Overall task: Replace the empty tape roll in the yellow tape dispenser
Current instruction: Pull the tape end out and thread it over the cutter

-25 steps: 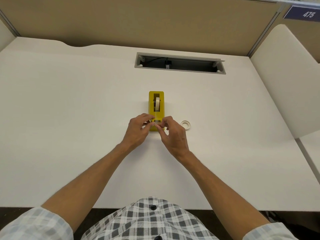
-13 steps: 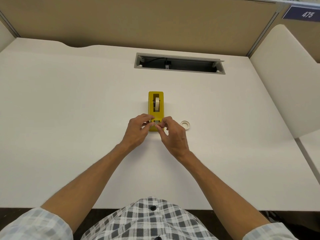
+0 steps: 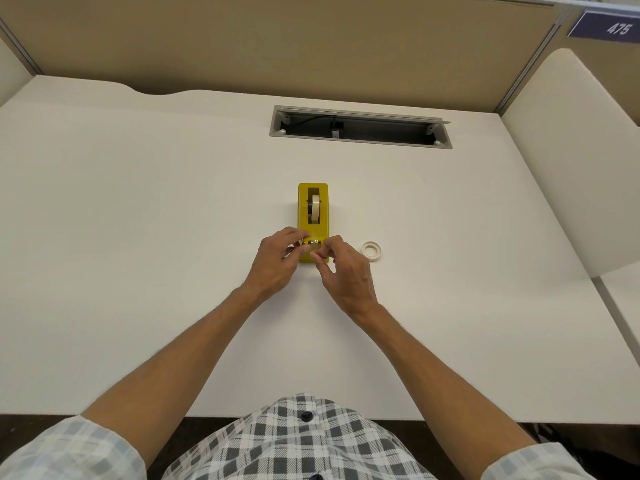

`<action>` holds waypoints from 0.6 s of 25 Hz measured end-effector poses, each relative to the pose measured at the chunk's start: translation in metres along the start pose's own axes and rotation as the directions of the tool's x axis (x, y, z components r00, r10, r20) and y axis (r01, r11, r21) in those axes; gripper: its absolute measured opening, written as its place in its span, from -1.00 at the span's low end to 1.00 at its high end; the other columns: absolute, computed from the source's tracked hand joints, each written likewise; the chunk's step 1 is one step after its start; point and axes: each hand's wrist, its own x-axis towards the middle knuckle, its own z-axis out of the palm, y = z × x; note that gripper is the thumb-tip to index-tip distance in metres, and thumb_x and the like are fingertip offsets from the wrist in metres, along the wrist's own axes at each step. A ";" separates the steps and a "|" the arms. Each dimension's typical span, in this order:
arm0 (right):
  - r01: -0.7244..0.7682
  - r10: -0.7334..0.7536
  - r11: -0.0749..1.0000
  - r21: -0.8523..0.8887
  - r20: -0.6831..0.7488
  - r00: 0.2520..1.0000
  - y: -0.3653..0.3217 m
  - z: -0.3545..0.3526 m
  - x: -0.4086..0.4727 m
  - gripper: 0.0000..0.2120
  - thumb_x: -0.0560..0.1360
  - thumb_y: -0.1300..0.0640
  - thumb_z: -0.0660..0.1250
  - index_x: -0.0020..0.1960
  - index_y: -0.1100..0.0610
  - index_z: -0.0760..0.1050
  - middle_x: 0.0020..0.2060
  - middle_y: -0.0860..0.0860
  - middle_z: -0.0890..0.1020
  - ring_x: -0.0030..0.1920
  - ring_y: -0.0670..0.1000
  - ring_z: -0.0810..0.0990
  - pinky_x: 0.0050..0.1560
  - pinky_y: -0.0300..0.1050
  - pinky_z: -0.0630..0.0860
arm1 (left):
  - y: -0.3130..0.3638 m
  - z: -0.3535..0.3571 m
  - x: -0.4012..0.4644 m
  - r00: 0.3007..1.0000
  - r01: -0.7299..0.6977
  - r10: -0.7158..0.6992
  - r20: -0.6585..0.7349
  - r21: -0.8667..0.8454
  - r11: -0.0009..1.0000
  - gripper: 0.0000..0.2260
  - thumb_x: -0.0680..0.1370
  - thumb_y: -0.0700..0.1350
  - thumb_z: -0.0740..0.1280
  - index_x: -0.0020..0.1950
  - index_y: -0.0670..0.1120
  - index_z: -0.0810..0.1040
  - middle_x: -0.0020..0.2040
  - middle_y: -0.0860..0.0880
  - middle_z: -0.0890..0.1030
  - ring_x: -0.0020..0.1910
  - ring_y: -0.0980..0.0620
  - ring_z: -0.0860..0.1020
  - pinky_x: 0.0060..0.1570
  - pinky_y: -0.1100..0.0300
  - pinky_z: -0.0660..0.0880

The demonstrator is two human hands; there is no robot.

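At the near end of the yellow tape dispenser, the left hand is pinched on what seems the tape end; the right hand pinches it opposite. A new roll is seated inside; the empty core lies right of the dispenser. Pressing the tape onto the cutter is likely called for next.

1. A wide, matte white desk carries everything; its far edge meets tan partition panels.
2. A long grey rectangular cable slot is cut into the desk top near the far edge.
3. A yellow, block-shaped plastic tape dispenser stands near the middle, with a pale roll mounted in it.
4. A small, bare white ring-shaped tape core lies flat just right of the dispenser, apart from it.
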 end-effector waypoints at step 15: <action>0.051 -0.050 0.996 -0.067 0.019 0.999 0.007 0.009 0.005 -0.83 0.49 0.19 0.44 -0.07 0.22 0.47 -0.28 0.08 0.64 -0.31 0.09 0.60 -0.40 0.02 0.56 | 0.000 -0.001 0.000 0.999 0.034 -0.033 0.028 -0.045 0.998 -0.79 0.58 -0.17 0.31 0.20 -0.13 0.57 0.13 -0.05 0.58 0.09 0.05 0.51 0.02 0.22 0.57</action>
